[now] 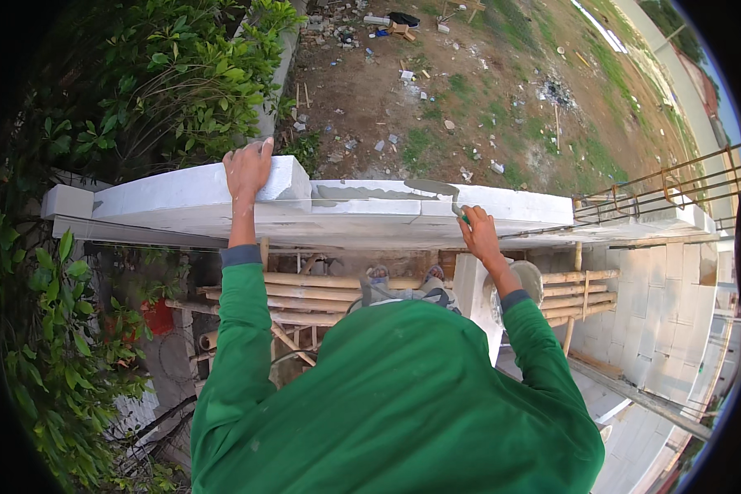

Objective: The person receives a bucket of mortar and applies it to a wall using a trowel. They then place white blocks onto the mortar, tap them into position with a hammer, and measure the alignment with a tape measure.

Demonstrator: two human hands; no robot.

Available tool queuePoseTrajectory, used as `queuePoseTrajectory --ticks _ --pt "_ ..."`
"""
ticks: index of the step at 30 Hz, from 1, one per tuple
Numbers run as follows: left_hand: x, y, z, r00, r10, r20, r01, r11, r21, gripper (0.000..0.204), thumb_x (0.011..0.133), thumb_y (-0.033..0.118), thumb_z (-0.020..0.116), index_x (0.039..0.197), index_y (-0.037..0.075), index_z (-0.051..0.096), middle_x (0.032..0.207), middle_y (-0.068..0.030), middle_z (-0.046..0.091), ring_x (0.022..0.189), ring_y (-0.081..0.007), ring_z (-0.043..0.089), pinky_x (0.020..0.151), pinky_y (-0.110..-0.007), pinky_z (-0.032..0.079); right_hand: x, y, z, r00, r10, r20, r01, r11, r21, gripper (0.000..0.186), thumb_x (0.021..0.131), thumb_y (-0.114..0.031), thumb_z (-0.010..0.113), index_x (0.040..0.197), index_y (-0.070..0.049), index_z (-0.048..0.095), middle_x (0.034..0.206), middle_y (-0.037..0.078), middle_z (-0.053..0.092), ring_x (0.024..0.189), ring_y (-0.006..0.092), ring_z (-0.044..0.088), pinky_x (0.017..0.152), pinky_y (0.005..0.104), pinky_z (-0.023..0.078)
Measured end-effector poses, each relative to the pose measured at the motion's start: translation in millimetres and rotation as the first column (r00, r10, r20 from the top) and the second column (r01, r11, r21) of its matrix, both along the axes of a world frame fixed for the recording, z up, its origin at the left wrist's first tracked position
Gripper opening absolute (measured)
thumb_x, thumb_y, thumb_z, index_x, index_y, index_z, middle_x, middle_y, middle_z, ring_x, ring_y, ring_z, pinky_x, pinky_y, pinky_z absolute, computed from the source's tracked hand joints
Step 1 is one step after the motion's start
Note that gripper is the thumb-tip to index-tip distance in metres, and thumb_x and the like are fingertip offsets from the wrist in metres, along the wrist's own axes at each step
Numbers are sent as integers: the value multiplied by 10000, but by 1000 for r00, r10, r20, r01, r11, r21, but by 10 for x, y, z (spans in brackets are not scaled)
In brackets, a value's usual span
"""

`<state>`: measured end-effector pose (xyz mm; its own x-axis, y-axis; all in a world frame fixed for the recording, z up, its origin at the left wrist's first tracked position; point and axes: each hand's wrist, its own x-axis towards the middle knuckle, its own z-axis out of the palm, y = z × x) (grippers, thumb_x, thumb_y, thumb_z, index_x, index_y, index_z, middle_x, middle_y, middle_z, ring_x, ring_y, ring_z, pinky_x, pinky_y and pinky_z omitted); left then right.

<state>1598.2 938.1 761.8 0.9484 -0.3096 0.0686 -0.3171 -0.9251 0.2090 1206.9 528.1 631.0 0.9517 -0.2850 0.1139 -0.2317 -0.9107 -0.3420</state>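
My left hand (249,169) lies over a raised white block (285,183) on the left part of the wall, its fingers curled over the far edge. In my right hand (479,230) is a trowel (455,198) with a green handle; the fingers are closed round it. Its metal blade touches the lower top course of the white block wall (510,202). Grey wet mortar (354,191) lies in a strip along that course, running from the raised block towards the trowel.
Below me, bamboo poles (321,291) form a scaffold; my feet stand on it. Beside my right arm is a round bucket (525,280). Steel reinforcing bars (659,185) jut out at the wall's right end. Leafy bushes (173,82) crowd the left; littered ground (469,99) lies beyond.
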Motion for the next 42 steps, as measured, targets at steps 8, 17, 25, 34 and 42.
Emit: queuePoseTrajectory --ticks 8,17,25,34,42 --pt "-13 -13 27 1000 -18 10 18 999 -30 620 1092 536 390 1169 79 802 1220 -180 763 1184 -378 672 1200 -539 311 226 334 -41 1000 -8 -27 9 1000 21 386 945 -144 716 1318 -69 652 1083 131 629 1097 339 622 891 503 466" --pt "-40 -2 -12 1000 -10 19 10 999 -35 619 1092 541 390 1146 81 801 1187 -188 769 1172 -371 678 1194 -548 313 572 823 -106 997 80 5 -80 996 38 353 938 -133 707 1282 -70 658 1090 124 635 1102 328 622 895 492 458" --pt "-4 35 -9 1000 10 23 -10 1000 -24 611 1090 544 398 1160 80 789 1193 -183 768 1181 -369 677 1197 -532 316 820 1105 -133 995 91 35 -92 995 49 333 933 -123 707 1259 -87 650 1090 122 638 1102 330 625 899 495 457" --pt "-35 32 0 1000 1 -5 -1 1000 -9 603 1092 532 396 1246 99 785 1240 -181 763 1226 -362 664 1209 -523 305 587 940 -160 998 7 -68 -2 997 81 354 926 -116 710 1272 -84 643 1137 126 646 1133 343 629 910 514 471" --pt "81 -70 -59 999 -47 -21 47 999 25 636 1091 565 417 1292 68 760 1232 -256 744 1225 -418 661 1165 -514 379 182 726 -187 950 -309 37 251 832 494 303 929 -253 668 1131 -27 668 1003 239 689 976 484 660 835 557 514"
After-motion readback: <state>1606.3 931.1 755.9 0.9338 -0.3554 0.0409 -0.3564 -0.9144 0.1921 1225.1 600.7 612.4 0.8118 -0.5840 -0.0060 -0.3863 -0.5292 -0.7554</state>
